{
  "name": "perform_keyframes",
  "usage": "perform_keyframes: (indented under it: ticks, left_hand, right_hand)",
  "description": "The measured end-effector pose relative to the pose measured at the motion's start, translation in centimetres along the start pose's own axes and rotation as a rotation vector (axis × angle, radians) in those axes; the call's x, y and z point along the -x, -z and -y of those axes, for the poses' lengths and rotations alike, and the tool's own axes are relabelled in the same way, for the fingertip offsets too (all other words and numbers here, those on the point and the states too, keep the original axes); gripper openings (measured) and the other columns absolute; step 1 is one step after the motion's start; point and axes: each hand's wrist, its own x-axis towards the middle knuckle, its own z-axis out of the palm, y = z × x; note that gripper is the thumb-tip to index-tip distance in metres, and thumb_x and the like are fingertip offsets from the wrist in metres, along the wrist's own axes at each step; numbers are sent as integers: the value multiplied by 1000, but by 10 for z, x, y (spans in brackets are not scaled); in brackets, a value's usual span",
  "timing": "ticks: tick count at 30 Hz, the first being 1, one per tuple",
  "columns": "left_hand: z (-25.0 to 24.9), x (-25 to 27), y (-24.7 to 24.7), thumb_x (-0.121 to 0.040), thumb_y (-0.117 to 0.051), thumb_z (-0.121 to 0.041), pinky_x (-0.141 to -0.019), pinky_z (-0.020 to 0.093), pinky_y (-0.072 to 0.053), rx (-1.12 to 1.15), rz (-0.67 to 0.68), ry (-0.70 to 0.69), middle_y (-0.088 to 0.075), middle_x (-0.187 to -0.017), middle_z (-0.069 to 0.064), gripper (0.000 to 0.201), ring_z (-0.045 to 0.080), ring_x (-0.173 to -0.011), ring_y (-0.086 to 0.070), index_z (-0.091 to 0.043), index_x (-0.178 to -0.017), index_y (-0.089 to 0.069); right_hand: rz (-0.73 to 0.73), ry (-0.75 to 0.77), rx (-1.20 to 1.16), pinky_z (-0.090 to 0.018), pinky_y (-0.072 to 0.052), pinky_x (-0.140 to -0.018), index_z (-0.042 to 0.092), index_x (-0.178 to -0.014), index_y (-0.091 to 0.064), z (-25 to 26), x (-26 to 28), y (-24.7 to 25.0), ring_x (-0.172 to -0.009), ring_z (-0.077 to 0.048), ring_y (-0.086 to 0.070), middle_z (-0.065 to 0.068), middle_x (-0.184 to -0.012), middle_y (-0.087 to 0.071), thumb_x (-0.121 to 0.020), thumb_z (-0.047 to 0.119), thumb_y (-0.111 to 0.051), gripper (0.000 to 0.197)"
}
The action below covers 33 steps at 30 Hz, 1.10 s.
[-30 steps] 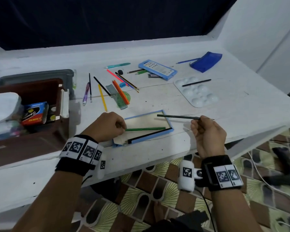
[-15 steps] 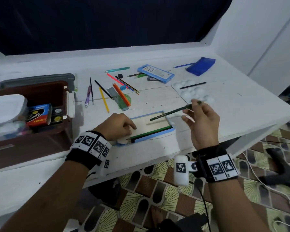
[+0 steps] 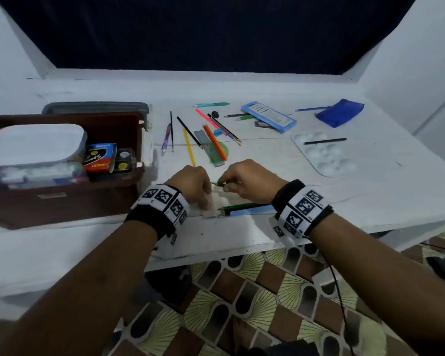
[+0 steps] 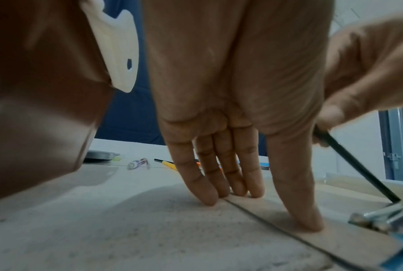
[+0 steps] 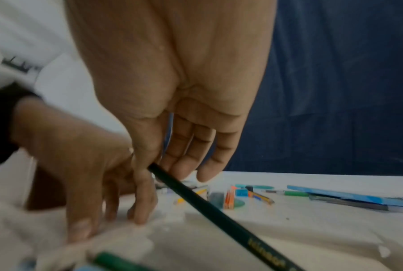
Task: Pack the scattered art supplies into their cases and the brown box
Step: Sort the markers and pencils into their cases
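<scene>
Pencils [image 3: 243,207] lay in the blue case [image 3: 252,210] at the table's [image 3: 370,201] near edge, mostly hidden under both hands, where the left hand [image 3: 190,185] pressed flat fingertips [image 4: 309,220] on its flap and the right hand [image 3: 249,182] pinched a dark pencil [image 5: 210,207], its tip cut off.

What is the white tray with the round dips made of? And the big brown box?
The tray looks like smooth white plastic: its moulded wells have a soft sheen. The brown box seems to be hard plastic too, with glossy, rounded walls, though the blur leaves that unsure.
</scene>
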Motion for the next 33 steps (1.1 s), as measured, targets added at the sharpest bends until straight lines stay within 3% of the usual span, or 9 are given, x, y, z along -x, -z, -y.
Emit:
perform_keyframes:
  ticks: [5, 10, 16, 20, 25, 28, 33]
  left_hand:
    - [1, 2, -5, -53, -92, -29, -80, 40, -57, -3, -35, 0, -69, -99, 4, 36, 23, -87, -64, -25, -77, -66]
    - [3, 6, -5, -56, -92, -23, -80, 40, -58, 34, -44, 5, -70, -99, 5, 39, 24, -89, -66, -15, -89, -72]
    - [6, 4, -7, -58, -92, -24, -80, 39, -58, 28, -39, 10, -69, -100, 3, 41, 23, -87, -66, -16, -92, -71]
    - [7, 3, -7, -58, -92, -25, -79, 39, -58, 22, -37, 11, -69, -99, 2, 40, 22, -86, -65, -16, -91, -71]
    - [9, 1, -7, -59, -91, -25, -79, 39, -58, 16, -28, 7, -70, -98, 2, 39, 22, -86, -65, -16, -91, -71]
    - [10, -1, -8, -58, -91, -25, -78, 39, -58, 17, -33, 3, -69, -97, 1, 39, 22, -86, -65, -17, -90, -71]
    - [10, -2, -9, -57, -92, -24, -78, 40, -58, 21, -31, -7, -69, -97, 2, 39, 23, -85, -65, -17, -88, -69]
  right_hand:
    - [199, -45, 100, -29, -46, -73, 16, -103, -76, -4, 1, -21, -87, -24, -64, -6, -96, -72, -86, 5, -61, 25]
    - [214, -62, 140, -36, -51, -71, 22, -89, -78, -13, 3, -24, -80, -23, -64, -1, -85, -72, -79, 1, -58, 31]
    - [203, -65, 122, -33, -48, -74, 17, -95, -78, -13, 12, -22, -84, -21, -63, -2, -91, -72, -86, 3, -58, 27]
    - [197, -107, 154, -40, -51, -78, 15, -96, -75, -18, 16, -20, -87, -25, -62, -6, -94, -69, -91, 11, -56, 21]
    - [169, -147, 115, -32, -47, -79, 15, -98, -76, -28, 24, -21, -87, -19, -61, -2, -96, -70, -92, 9, -56, 21]
    - [158, -147, 90, -24, -38, -75, 15, -101, -75, -32, 28, -23, -81, -10, -51, 6, -89, -61, -94, 10, -55, 21]
    - [132, -160, 82, -25, -35, -71, 16, -99, -74, -39, 36, -26, -78, -12, -48, 6, -84, -54, -94, 10, -54, 21]
